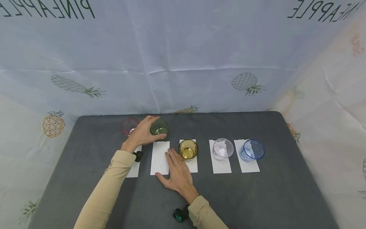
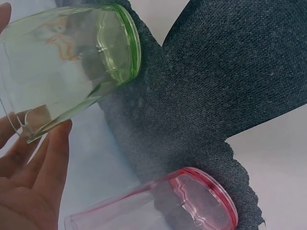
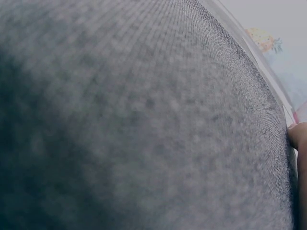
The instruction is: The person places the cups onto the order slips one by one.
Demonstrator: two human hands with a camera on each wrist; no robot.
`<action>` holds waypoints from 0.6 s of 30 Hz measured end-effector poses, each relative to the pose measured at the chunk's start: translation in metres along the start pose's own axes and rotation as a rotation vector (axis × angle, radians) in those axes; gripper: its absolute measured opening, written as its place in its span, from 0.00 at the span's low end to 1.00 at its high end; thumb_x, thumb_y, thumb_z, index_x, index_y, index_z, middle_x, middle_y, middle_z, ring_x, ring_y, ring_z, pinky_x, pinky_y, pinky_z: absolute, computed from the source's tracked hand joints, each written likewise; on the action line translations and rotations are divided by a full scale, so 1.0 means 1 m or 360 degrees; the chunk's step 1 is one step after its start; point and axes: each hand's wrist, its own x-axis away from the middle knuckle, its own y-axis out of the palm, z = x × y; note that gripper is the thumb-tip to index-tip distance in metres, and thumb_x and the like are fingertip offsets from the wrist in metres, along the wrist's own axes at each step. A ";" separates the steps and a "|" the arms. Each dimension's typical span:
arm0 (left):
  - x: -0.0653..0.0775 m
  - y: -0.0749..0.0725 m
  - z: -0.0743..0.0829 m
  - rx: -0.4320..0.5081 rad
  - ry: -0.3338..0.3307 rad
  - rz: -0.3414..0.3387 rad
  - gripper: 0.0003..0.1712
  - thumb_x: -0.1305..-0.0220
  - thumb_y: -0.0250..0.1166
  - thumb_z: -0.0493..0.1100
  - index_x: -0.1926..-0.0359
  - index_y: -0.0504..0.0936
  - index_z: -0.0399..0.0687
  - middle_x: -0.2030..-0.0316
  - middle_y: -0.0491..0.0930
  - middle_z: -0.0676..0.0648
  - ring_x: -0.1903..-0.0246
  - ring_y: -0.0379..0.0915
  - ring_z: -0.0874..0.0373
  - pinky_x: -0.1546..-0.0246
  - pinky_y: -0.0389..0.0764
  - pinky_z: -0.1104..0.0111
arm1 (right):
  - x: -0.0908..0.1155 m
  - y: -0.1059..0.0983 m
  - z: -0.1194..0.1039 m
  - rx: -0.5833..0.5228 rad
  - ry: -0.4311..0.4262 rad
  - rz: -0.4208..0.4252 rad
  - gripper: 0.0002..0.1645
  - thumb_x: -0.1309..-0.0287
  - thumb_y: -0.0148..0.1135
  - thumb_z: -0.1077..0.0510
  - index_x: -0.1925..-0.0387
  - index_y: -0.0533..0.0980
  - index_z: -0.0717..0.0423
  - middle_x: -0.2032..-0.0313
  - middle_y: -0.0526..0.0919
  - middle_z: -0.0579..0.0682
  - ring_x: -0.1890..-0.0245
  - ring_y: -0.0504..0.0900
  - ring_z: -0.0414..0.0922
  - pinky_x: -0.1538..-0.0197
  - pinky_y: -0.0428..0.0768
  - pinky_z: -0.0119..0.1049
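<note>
My left hand (image 1: 145, 131) holds a green-tinted glass (image 1: 159, 128) between thumb and fingers, just beyond a white paper strip (image 1: 159, 159). In the left wrist view the fingers (image 2: 55, 153) meet the green glass (image 2: 62, 52) near its rim; whether its base touches the table cannot be told. A pink-rimmed glass (image 1: 125, 127) stands to the left, partly behind that hand. My right hand (image 1: 179, 175) rests on the table with fingers extended, between that strip and the amber glass (image 1: 188, 149). Only its thumb (image 3: 301, 143) shows in the right wrist view.
On the right, a clear glass (image 1: 222, 149) and a blue glass (image 1: 252, 150) stand on white paper strips. My left forearm partly covers another strip (image 1: 132, 170) at the left. A pineapple-print cloth (image 1: 183, 47) hangs behind the dark grey table (image 1: 271, 197).
</note>
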 end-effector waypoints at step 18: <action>0.008 -0.008 0.006 0.0064 0.0041 0.0111 0.53 0.45 0.77 0.59 0.27 0.68 0.38 0.33 0.71 0.37 0.38 0.75 0.39 0.38 0.78 0.44 | -0.001 -0.001 -0.001 -0.0010 0.0017 -0.0032 0.53 0.38 0.54 0.24 0.23 0.63 0.53 0.22 0.62 0.49 0.20 0.60 0.45 0.21 0.64 0.39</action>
